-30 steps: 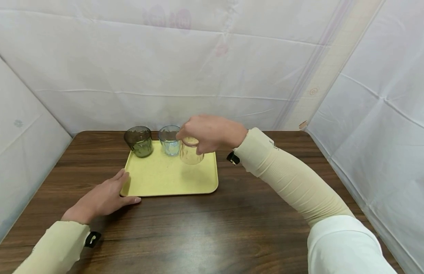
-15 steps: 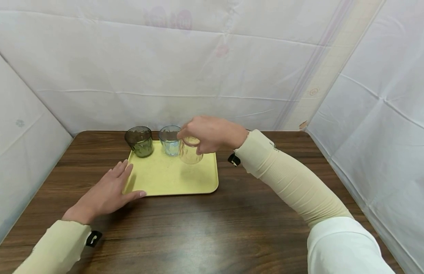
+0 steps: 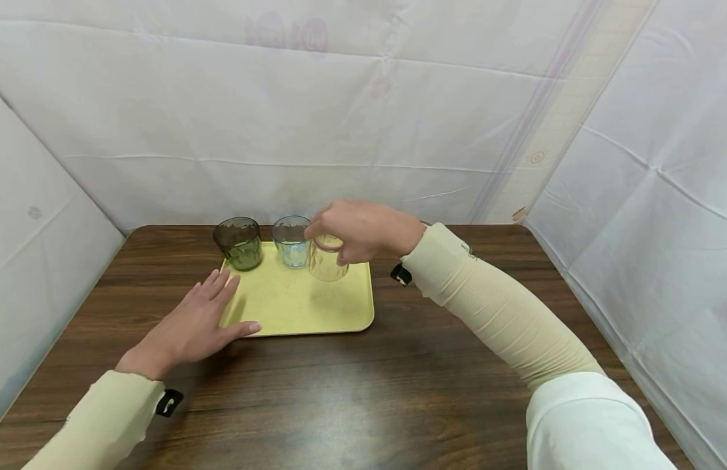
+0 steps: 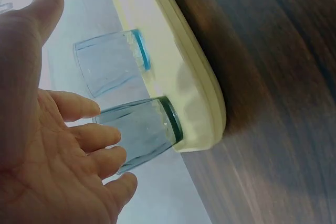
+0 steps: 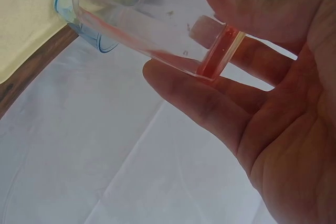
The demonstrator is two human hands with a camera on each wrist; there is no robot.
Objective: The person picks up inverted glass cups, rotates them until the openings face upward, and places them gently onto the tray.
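Setting: a dark wooden table (image 3: 363, 385) is seen from above, closed in on three sides by white sheeting (image 3: 340, 117).
Tray: a pale yellow tray (image 3: 299, 307) is laid flat on the far half of the table, left of the middle.
Right hand: the right hand (image 3: 363, 228) is held over the tray's far right part, with thumb and fingers curled round the rim of a clear peach-tinted cup (image 3: 327, 261), which is gripped from above.
Peach cup: it is held upright at the tray's far right area; whether its base touches the tray cannot be told. In the right wrist view the cup (image 5: 152, 19) is seen pinched between fingers (image 5: 210, 103) and thumb.
Blue cup: a clear blue cup (image 3: 291, 241) is stood on the tray's far edge, just beside the peach cup on its left.
Green cup: a dark green cup (image 3: 239, 243) is stood at the tray's far left corner, near the blue cup but apart from it.
Left hand: the left hand (image 3: 193, 323) is spread flat and relaxed, with nothing held; it is placed at the tray's near left corner, the thumb along the near edge. Contact with the tray cannot be confirmed.
Left wrist view: the open palm (image 4: 47, 166) is shown with fingers straight, the green cup (image 4: 139, 129) and blue cup (image 4: 110, 64) beyond it on the tray (image 4: 205, 98).
Sleeves: both forearms are covered by cream sleeves (image 3: 493, 307).
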